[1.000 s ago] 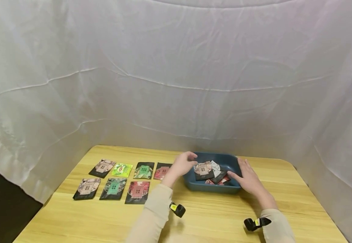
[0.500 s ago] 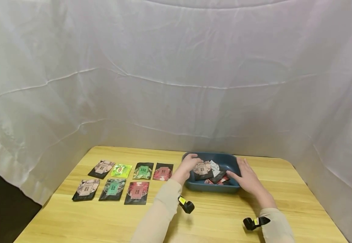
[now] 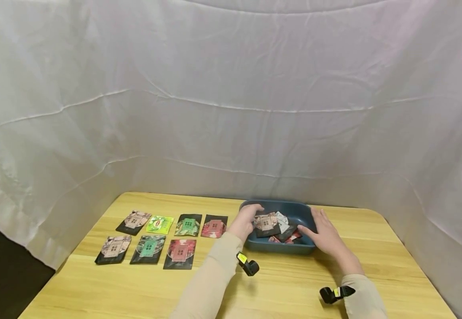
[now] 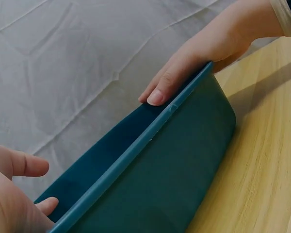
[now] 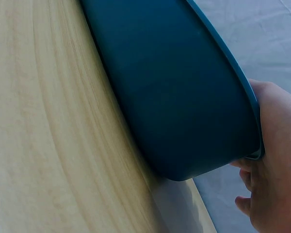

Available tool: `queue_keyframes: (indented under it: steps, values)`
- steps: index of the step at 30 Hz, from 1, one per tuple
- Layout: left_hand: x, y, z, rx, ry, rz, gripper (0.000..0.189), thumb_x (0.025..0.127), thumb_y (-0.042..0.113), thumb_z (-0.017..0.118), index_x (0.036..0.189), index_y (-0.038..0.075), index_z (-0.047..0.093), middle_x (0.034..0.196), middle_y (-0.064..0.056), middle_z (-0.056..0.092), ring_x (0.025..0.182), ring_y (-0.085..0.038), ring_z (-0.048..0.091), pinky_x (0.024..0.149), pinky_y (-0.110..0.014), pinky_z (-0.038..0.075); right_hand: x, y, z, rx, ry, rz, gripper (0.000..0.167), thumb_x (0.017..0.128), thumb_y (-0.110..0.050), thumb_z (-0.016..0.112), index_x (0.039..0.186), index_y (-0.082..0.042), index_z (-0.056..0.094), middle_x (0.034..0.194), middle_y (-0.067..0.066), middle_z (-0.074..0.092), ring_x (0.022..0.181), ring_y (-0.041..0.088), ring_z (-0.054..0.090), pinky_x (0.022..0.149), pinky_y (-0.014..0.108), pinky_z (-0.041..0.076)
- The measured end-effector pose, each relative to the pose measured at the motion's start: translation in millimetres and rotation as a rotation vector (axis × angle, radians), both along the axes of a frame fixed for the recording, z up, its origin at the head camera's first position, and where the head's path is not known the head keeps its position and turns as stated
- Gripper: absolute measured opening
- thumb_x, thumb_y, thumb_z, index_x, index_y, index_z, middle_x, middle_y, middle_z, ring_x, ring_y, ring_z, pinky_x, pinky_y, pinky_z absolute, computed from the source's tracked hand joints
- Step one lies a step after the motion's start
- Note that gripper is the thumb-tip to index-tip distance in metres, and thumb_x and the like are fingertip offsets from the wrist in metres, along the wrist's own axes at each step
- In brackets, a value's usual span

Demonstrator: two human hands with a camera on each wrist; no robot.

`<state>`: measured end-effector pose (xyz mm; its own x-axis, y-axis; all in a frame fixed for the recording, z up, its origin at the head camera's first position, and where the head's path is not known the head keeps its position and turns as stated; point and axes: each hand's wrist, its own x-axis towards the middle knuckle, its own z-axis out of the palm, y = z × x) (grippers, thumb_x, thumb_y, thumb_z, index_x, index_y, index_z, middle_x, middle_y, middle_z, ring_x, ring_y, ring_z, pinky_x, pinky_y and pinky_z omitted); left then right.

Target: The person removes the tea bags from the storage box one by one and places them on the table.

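Note:
A dark blue rectangular bin (image 3: 282,248) stands on the wooden table, holding several small sachets (image 3: 268,223) in black, pink, white and red. My left hand (image 3: 246,223) is at its left end; in the left wrist view the thumb (image 4: 48,206) reaches over the rim while a finger extends beyond it. At the right end my right hand (image 3: 328,232) grips the rim, thumb inside and fingers along the outer wall. The right wrist view shows this hand (image 5: 276,160) against the bin's corner. Sachets inside are out of sight in both wrist views.
To the left, several sachets lie flat in two rows, among them a bright green-yellow one (image 3: 160,224), a red and black one (image 3: 180,254) and a green and black one (image 3: 148,249). A pale curtain (image 3: 231,124) hangs behind the table (image 3: 286,288).
My left hand has moved right and slightly down, onto the bin's left end. The right hand stays at the right rim. The bin and sachets look unmoved.

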<state>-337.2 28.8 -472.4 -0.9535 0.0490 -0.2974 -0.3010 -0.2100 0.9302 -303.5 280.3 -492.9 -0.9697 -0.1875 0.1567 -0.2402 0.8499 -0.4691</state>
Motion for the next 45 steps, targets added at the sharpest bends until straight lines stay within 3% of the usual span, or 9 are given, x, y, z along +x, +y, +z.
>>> queue_keyframes:
  steps: [3, 6, 10, 16, 21, 27, 35, 40, 45]
  values:
    - [-0.2, 2.1, -2.1, 0.036, -0.008, 0.009, 0.053, 0.088, 0.017, 0.061, 0.138, 0.003, 0.050, 0.147, -0.022, 0.038, 0.107, -0.027, 0.046, 0.087, -0.039, 0.043, 0.2, 0, -0.8, -0.003, -0.005, 0.000, 0.093, 0.095, -0.056, 0.052, 0.154, 0.005, 0.012, 0.159, 0.030, 0.014, 0.147, 0.049, 0.005, 0.114, 0.068, 0.011]
    - [0.8, 4.3, -2.9, 0.034, -0.007, 0.017, 0.052, 0.088, 0.019, 0.063, 0.137, 0.005, 0.052, 0.144, -0.021, 0.044, 0.098, -0.023, 0.051, 0.083, -0.038, 0.043, 0.4, 0, -0.9, -0.002, -0.005, 0.000, 0.093, 0.095, -0.056, 0.052, 0.154, 0.004, 0.012, 0.159, 0.030, 0.014, 0.147, 0.049, 0.005, 0.115, 0.068, 0.011]
    - [3.0, 8.0, -2.0, 0.015, -0.012, 0.069, 0.046, 0.086, 0.017, 0.060, 0.130, 0.003, 0.057, 0.130, -0.015, 0.051, 0.104, -0.026, 0.049, 0.087, -0.042, 0.042, 1.1, -1, -0.5, -0.002, -0.001, 0.005, 0.093, 0.095, -0.055, 0.052, 0.154, 0.005, 0.013, 0.158, 0.030, 0.015, 0.147, 0.049, 0.006, 0.114, 0.068, 0.012]
    - [4.3, 12.2, -2.0, -0.012, -0.014, 0.107, 0.039, 0.085, 0.013, 0.058, 0.122, 0.001, 0.059, 0.112, -0.010, 0.044, 0.102, -0.029, 0.041, 0.079, -0.041, 0.040, 1.2, -2, -0.8, 0.002, -0.001, 0.005, 0.093, 0.094, -0.056, 0.052, 0.154, 0.004, 0.012, 0.159, 0.030, 0.015, 0.147, 0.049, 0.006, 0.114, 0.068, 0.012]
    - [5.0, 12.0, -0.2, 0.104, -0.101, 0.119, 0.046, 0.085, 0.014, 0.060, 0.129, 0.004, 0.053, 0.138, -0.018, 0.039, 0.122, -0.035, 0.040, 0.097, -0.053, 0.041, 1.4, -2, -0.9, 0.005, -0.003, 0.002, 0.093, 0.094, -0.056, 0.052, 0.154, 0.005, 0.012, 0.159, 0.030, 0.014, 0.147, 0.049, 0.006, 0.114, 0.068, 0.012]
    - [3.7, 10.6, -3.4, 0.268, -0.142, 0.179, 0.043, 0.084, 0.006, 0.058, 0.126, 0.004, 0.050, 0.118, -0.017, 0.040, 0.106, -0.029, 0.041, 0.094, -0.050, 0.047, 3.3, -3, -0.6, 0.003, -0.009, 0.002, 0.093, 0.095, -0.056, 0.051, 0.154, 0.005, 0.012, 0.159, 0.030, 0.014, 0.147, 0.049, 0.006, 0.114, 0.068, 0.012]
    - [1.7, 13.9, -5.1, 0.354, -0.122, 0.158, 0.048, 0.084, -0.005, 0.054, 0.131, -0.003, 0.051, 0.111, -0.016, 0.049, 0.078, -0.016, 0.051, 0.089, -0.037, 0.051, 3.2, -2, 0.2, -0.002, -0.006, 0.002, 0.093, 0.095, -0.056, 0.052, 0.154, 0.004, 0.012, 0.159, 0.029, 0.014, 0.147, 0.049, 0.006, 0.114, 0.068, 0.012]
    - [-0.4, 17.8, -5.9, 0.367, -0.104, 0.125, 0.063, 0.085, -0.014, 0.053, 0.146, -0.004, 0.038, 0.127, -0.026, 0.050, 0.081, -0.017, 0.054, 0.102, -0.038, 0.048, 2.1, -1, 0.6, 0.000, -0.006, 0.004, 0.093, 0.095, -0.056, 0.052, 0.154, 0.004, 0.012, 0.159, 0.029, 0.014, 0.147, 0.049, 0.006, 0.114, 0.068, 0.012]
    - [-5.1, 22.9, -7.5, 0.321, -0.100, 0.084, 0.044, 0.086, -0.013, 0.055, 0.130, -0.015, 0.049, 0.108, -0.020, 0.057, 0.084, -0.018, 0.057, 0.099, -0.036, 0.050, 1.8, -1, 0.1, -0.001, -0.011, -0.001, 0.093, 0.095, -0.056, 0.051, 0.154, 0.003, 0.011, 0.159, 0.029, 0.013, 0.147, 0.048, 0.005, 0.114, 0.068, 0.011]
